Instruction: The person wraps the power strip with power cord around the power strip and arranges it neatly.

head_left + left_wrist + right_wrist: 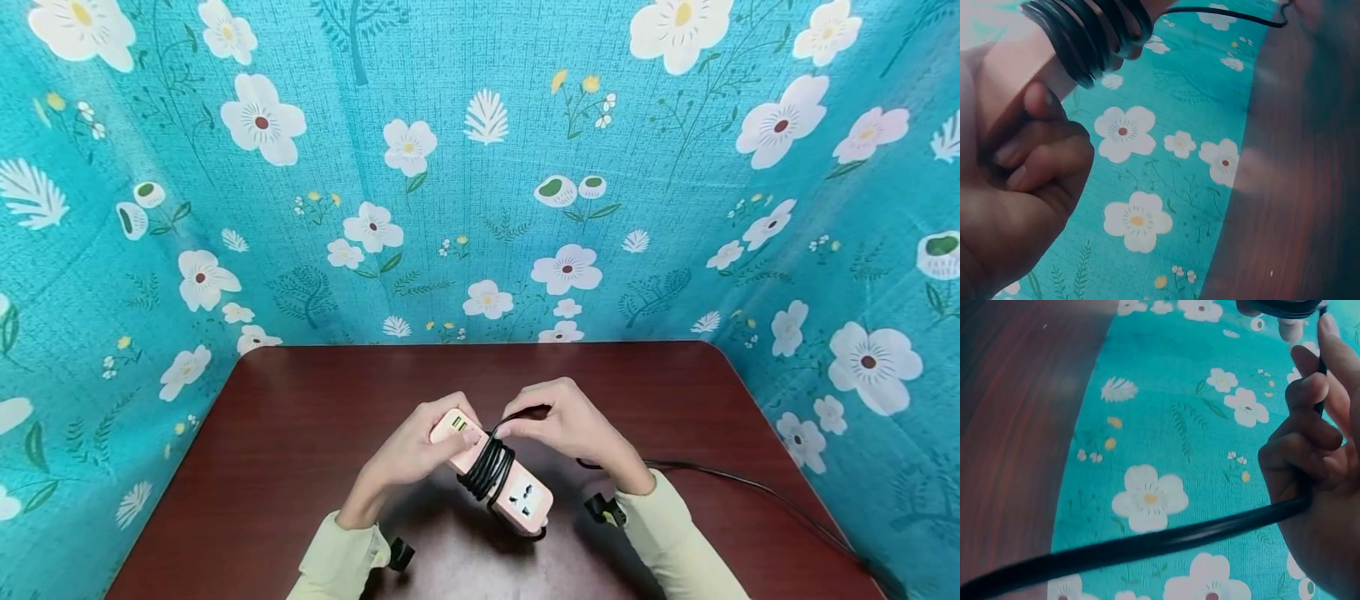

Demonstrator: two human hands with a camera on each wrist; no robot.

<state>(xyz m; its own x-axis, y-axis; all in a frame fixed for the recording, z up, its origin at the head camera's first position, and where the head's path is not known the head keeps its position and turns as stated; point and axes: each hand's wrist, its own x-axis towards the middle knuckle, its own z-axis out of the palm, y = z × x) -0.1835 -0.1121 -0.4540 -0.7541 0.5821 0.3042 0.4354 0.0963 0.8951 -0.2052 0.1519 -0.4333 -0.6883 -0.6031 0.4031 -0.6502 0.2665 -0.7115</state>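
A pale pink power strip [528, 498] hangs tilted above the table, with USB ports at its upper end and a socket at its lower end. Its black cord [487, 468] is wound in several turns round the middle. My left hand [420, 440] grips the upper end, thumb on the face; in the left wrist view the fingers [1054, 156] curl round the body. Close by, my right hand [558, 417] pinches the cord just off the coils. In the right wrist view the black cord [1147, 544] runs through the curled fingers and out past the palm.
The loose cord [750, 483] trails across the dark red-brown table [315, 417] and over its right edge. A teal flowered cloth [465, 183] hangs behind and at both sides. Small black devices [401, 554] sit at both wrists.
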